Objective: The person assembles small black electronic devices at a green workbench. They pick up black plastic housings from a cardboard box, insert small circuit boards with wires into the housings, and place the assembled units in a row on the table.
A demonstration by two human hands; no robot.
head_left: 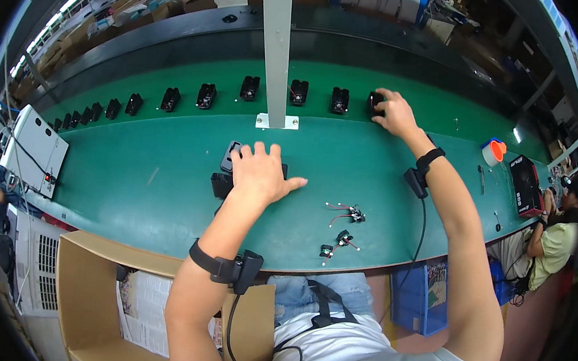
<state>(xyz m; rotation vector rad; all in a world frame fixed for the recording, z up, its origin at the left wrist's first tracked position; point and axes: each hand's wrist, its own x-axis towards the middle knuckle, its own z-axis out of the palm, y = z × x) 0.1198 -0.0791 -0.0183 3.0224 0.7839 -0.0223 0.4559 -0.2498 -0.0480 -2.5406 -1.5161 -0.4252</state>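
Note:
At the far side, my right hand (395, 114) reaches over the green strip, thumb and fingers closed round a small black box-shaped housing (376, 100). My left hand (262, 174) lies palm down over a group of black parts on the bench, its fingers spread and the thumb out to the right. Under and beside it show a grey-black casing (231, 154) and a black block (221, 185); the rest of the group is hidden. Right of the left hand lie small black modules with red and white wires, one cluster (355, 214) behind another (344, 239).
Several black housings (206, 96) stand in a row along the green strip (324, 81). A white post (277, 50) rises mid-bench. An orange-and-white tape roll (494, 152) and a black box (525, 185) lie right, near a seated person. An open carton (87, 287) stands lower left.

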